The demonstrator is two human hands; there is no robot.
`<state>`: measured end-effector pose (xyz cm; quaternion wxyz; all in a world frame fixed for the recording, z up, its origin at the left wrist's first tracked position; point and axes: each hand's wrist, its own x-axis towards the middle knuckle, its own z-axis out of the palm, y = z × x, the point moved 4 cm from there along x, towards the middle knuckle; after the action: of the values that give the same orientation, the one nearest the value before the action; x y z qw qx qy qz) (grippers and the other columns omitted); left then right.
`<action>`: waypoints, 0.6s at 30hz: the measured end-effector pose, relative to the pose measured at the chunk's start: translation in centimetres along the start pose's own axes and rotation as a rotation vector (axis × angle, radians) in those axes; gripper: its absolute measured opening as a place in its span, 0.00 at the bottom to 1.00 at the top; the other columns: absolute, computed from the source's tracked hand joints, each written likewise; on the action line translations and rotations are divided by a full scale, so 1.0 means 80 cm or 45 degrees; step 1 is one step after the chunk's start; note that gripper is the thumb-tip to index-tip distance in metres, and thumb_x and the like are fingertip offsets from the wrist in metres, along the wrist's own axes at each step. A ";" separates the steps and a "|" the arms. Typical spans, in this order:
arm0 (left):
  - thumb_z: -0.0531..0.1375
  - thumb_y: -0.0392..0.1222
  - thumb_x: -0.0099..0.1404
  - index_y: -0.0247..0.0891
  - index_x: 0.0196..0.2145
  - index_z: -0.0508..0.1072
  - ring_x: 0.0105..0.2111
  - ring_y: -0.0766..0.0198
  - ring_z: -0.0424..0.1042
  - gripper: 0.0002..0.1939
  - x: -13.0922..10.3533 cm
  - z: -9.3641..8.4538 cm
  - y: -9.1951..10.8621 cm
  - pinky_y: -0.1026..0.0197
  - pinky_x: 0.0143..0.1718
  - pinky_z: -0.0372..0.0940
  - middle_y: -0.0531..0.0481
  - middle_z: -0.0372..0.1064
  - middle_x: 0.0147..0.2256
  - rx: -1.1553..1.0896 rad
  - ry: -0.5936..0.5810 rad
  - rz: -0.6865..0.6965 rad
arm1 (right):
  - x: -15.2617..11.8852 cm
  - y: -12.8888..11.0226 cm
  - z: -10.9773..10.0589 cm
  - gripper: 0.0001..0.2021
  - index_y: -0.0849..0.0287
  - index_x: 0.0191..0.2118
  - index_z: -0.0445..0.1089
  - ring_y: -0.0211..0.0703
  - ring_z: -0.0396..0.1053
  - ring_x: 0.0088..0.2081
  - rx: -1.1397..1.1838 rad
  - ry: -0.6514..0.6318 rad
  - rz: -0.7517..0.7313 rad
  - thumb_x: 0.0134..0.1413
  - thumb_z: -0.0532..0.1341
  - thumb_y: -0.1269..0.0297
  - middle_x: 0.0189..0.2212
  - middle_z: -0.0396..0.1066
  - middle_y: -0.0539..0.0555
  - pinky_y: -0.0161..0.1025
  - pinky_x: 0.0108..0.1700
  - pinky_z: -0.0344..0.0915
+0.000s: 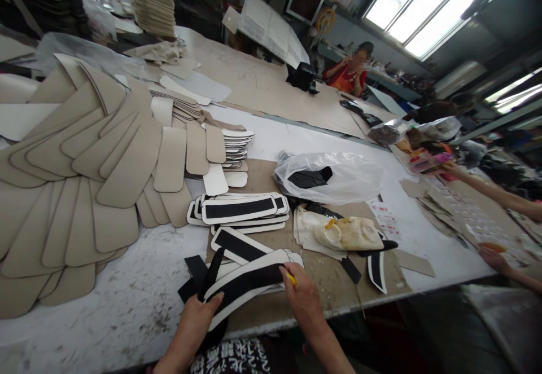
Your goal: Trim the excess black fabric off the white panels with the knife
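my left hand (195, 312) pinches the near end of a white-edged piece w/ a black strip (248, 285) stuck along it, thumb on top, and loose black strips (203, 275) fan up just beside the thumb. my right hand (302, 300) is closed round a small yellow tool (291, 278), prob a brush or pen, can't tell which, tip resting at the far end of the black strip. so i judge i'm mid-step: laying or pressing black onto the white backing, strip mostly seated. next move, i reckon, calls for keeping the left end pinned flat while the right runs along the edge, so the black sits square inside the white border w/o creeping.

the piece lies at the front edge of the desk (127, 306), on a brown card sheet (330, 284). just behind it, more finished white-and-black pieces (239, 209) stacked in two small piles. big fans of beige cut pieces (76, 165) cover the left side.

containers: a clear plastic bag (334, 176) lies open-ish on the desk, w/ a black piece (309, 177) inside. near it a stained cream tub or lid (351, 233), gluey-looking, contents unclear. another person's hands (493, 258) work at the right end, apart from mine.
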<state>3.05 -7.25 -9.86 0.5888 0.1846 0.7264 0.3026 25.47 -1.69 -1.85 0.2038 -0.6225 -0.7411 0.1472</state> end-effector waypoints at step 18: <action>0.62 0.36 0.51 0.29 0.34 0.73 0.35 0.55 0.73 0.11 -0.009 0.003 0.004 0.60 0.35 0.67 0.41 0.74 0.32 -0.028 -0.026 -0.108 | 0.004 0.068 0.042 0.11 0.56 0.28 0.61 0.38 0.65 0.25 -0.387 -0.044 0.075 0.58 0.51 0.58 0.24 0.67 0.49 0.34 0.28 0.55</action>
<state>3.42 -7.41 -9.14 0.6105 0.1502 0.7241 0.2835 28.49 -0.30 -7.32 0.0902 -0.6649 -0.7398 0.0498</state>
